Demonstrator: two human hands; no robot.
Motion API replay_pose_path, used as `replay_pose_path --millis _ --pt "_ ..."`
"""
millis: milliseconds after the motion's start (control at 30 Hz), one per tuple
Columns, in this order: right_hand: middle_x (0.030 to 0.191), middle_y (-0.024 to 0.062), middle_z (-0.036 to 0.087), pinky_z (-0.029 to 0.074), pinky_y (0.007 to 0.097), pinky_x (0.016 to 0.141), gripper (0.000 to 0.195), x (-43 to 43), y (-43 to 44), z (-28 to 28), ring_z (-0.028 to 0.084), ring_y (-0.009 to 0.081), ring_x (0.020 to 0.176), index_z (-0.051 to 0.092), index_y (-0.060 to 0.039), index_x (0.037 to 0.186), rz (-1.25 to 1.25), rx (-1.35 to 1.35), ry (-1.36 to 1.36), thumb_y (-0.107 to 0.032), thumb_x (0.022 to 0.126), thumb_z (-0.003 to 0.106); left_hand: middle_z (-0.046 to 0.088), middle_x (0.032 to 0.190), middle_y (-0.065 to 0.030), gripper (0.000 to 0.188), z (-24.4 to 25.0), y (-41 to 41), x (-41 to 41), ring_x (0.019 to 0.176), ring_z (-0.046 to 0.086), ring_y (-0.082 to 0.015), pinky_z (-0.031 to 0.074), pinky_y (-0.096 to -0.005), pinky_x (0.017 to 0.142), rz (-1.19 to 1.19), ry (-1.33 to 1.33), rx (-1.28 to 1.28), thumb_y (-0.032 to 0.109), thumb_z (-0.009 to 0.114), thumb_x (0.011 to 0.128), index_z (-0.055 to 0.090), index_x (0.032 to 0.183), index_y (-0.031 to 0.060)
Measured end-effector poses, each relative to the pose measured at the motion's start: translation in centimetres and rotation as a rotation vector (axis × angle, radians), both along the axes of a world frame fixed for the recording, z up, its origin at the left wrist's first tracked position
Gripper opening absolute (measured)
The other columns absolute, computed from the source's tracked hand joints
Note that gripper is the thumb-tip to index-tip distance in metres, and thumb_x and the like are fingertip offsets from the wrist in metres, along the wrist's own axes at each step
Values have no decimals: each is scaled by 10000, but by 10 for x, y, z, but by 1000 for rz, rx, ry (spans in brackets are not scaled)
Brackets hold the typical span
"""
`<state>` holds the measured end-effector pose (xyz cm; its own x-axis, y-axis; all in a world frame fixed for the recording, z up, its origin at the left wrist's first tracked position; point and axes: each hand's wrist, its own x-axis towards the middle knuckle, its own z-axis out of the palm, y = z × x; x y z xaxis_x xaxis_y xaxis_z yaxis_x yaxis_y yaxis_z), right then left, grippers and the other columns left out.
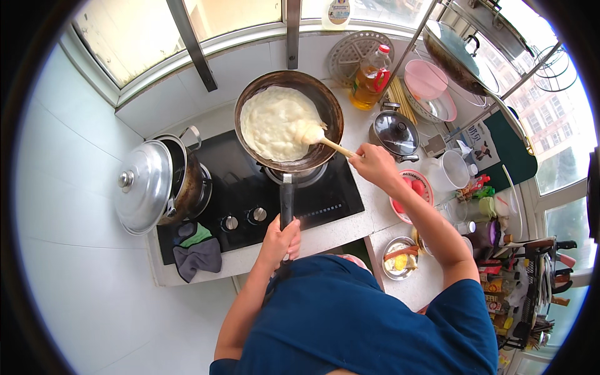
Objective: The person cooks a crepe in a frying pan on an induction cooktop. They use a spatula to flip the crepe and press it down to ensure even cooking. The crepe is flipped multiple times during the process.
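Note:
A dark frying pan (331,104) sits over the right burner of a black gas cooktop (243,201). Spread across most of the pan's base is a pale batter pancake (276,117) with a bumpy surface. My left hand (280,241) grips the pan's black handle (287,197) near its end. Held in my right hand (375,166) is a wooden spoon or spatula (338,147). Its head rests on the pancake's right part and is coated with batter, so its exact shape is hidden.
A large metal pot (183,197) with a tilted lid (143,187) stands left; a grey cloth (199,258) hangs over the front edge. To the right are a lidded saucepan (396,133), an oil bottle (370,82), a bowl of red items (429,197) and a metal dish (393,272) of food.

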<state>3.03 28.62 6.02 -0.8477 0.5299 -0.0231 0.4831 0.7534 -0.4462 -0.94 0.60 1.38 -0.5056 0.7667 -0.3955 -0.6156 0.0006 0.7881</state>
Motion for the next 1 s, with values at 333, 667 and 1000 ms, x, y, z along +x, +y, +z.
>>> replay_pose_path --millis 333,667,1000 --pt "773 147 672 504 365 674 287 -63 -3 -15 656 264 737 663 7 902 -18 -230 287 -244 764 651 370 564 20 145 48 -16 2 395 337 -47 313 -224 343 -97 12 -173 149 499 945 386 873 92" --pt "627 22 575 345 220 407 206 -38 28 13 509 83 495 633 14 906 -30 -742 296 -148 790 688 377 583 35 189 47 -34 -18 410 335 -24 300 -208 341 -50 -146 -184 171 503 959 356 850 127" --pt "830 103 535 495 383 612 129 -19 -14 -12 604 271 785 549 -89 932 297 574 326 -60 807 564 361 560 56 168 32 -7 -22 390 313 4 276 -167 314 -56 -316 27 177 504 966 367 877 138"
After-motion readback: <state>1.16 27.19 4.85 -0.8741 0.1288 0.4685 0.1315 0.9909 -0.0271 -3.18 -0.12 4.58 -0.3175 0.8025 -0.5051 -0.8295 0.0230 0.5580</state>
